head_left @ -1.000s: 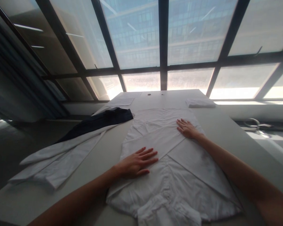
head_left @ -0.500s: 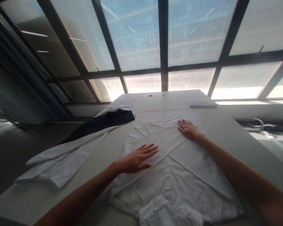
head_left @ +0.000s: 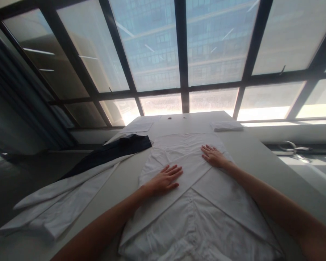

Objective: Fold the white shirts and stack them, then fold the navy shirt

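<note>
A white button-front shirt [head_left: 163,214] lies spread on the table, its sleeves folded in across the body. Flat on the folded sleeve cloth, left of the middle, rests my left hand [head_left: 165,180], fingers stretched out. My right hand [head_left: 213,156] lies farther up on the right side of the shirt, palm down with its fingers extended. Neither hand grips anything. Buttons run down the middle toward me, and the collar end is cut off by the bottom edge of the picture.
Left of the shirt, a dark navy garment [head_left: 108,154] and white garments [head_left: 59,203] lie along the edge of the white table [head_left: 250,174]. Folded white cloth [head_left: 226,126] sits at the far right corner, another flat white cloth [head_left: 138,127] at the far left. Windows stand behind.
My left hand has settled flatter and slightly closer to the right hand. The view has tilted up a little, so the shirt's collar has slipped out of the picture.
</note>
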`<state>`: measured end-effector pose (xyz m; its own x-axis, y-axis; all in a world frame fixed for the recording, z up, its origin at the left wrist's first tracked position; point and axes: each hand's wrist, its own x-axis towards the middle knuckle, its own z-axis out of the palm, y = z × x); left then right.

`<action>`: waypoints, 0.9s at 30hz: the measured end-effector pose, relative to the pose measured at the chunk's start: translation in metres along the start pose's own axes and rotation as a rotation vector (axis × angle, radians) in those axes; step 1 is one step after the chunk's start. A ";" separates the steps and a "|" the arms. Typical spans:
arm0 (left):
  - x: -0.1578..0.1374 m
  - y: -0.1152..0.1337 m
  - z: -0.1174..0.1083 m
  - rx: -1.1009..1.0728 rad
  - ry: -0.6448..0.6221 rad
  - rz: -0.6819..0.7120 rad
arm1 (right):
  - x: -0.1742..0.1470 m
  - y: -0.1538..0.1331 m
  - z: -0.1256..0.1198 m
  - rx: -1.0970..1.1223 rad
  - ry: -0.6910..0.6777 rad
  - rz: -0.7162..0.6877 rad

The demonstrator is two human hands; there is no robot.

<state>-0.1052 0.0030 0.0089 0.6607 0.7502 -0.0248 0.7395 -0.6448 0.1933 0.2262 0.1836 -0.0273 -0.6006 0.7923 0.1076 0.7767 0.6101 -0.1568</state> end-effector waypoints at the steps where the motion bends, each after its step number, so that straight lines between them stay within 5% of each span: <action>1: 0.002 -0.001 0.000 0.001 0.000 -0.002 | 0.002 0.001 -0.001 -0.001 -0.002 -0.002; 23: 0.018 -0.030 0.002 0.049 0.039 -0.029 | 0.033 0.011 -0.001 -0.010 -0.005 -0.007; 27: 0.005 -0.052 0.003 0.086 0.038 -0.162 | 0.031 0.010 -0.002 -0.020 -0.007 -0.005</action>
<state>-0.1402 0.0400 -0.0039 0.5281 0.8491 -0.0111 0.8451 -0.5242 0.1053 0.2158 0.2144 -0.0232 -0.6057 0.7891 0.1018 0.7773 0.6142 -0.1363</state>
